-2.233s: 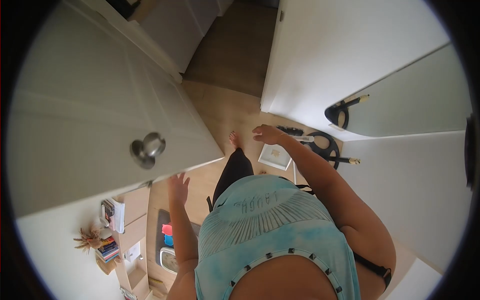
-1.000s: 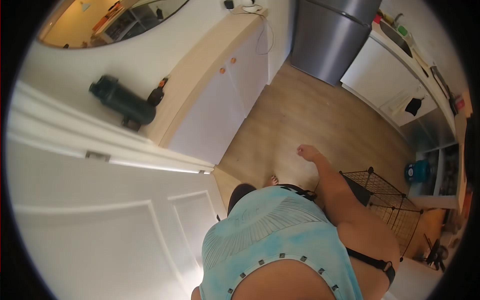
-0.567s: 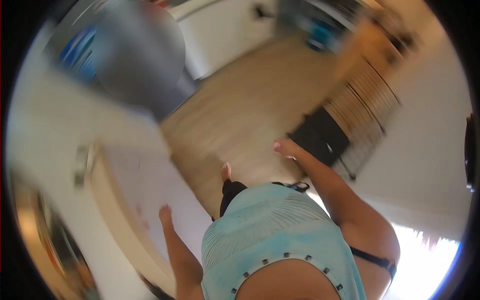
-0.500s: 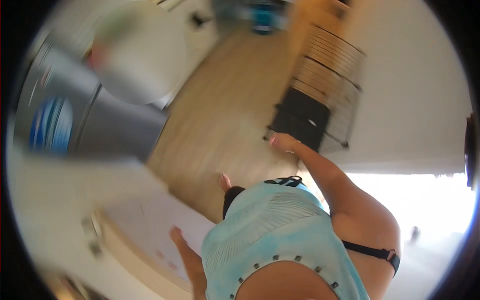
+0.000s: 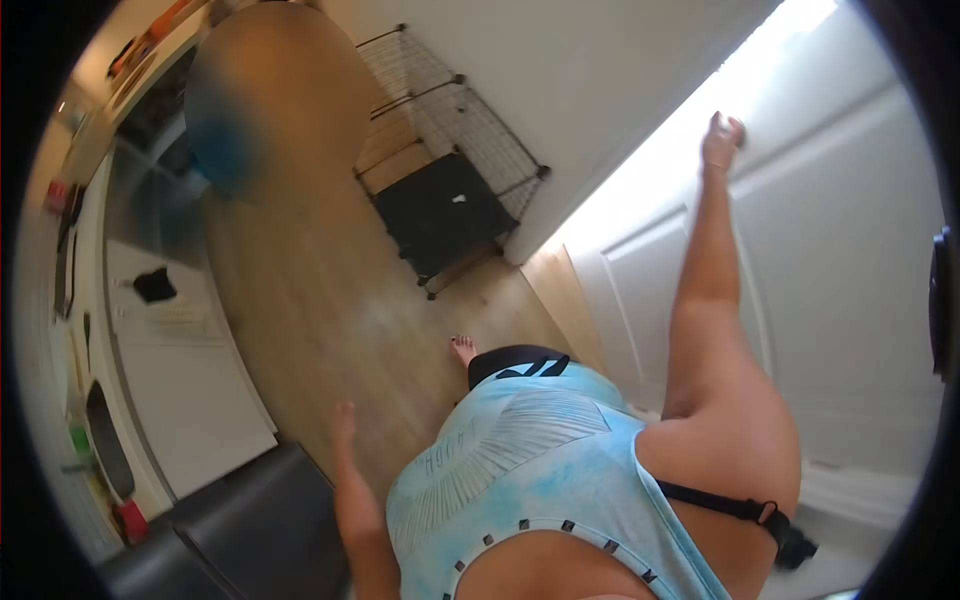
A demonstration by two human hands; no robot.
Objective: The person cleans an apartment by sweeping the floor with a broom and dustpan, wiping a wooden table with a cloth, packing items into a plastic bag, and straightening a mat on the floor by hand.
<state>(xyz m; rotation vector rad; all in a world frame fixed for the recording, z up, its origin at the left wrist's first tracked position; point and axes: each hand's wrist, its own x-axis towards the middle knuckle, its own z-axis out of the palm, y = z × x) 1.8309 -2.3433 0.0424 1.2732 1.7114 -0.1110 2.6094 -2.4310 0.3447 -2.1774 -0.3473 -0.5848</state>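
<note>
Wood floor below, right hand has now moved to the white door, curled round its knob; left hand, can't tell its grip.

The right hand reaches far out, fingers curled; the left hand hangs lower.

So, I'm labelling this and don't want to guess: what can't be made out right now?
All in the head view:
- Right hand: its exact grip at the door, lost to glare and its own fingers.
- Left hand: finger pose, small and blurred.
- Far floor area: behind a blurred round patch.
- White mark on the dark panel: too small.
- Black thing at right: cut off by the dark rim.
</note>
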